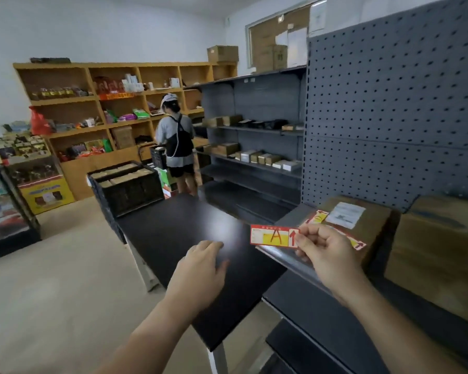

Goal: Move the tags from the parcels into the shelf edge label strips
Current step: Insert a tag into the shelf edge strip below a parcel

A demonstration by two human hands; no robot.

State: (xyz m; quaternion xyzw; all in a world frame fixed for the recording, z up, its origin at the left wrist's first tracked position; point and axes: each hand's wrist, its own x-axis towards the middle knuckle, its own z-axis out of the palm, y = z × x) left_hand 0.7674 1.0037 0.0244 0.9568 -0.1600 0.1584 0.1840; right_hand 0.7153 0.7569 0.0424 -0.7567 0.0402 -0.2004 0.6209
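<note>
Head view: the right hand [325, 256], fingers curled, pinches the right end of a red-bordered tag [273, 236] just above the shelf edge label strip [277, 252]. On the tag's yellow field are a hand-drawn red "A" and an upward arrow; its small print is too blurred to read. The left hand [200, 268] is spread loosely, holding nothing, over the black table [173, 225]; contact is unclear. Behind the right knuckles, a brown parcel [373, 225] carries a second tag [318, 217], partly hidden, and a white label [345, 215] with unreadable print.
</note>
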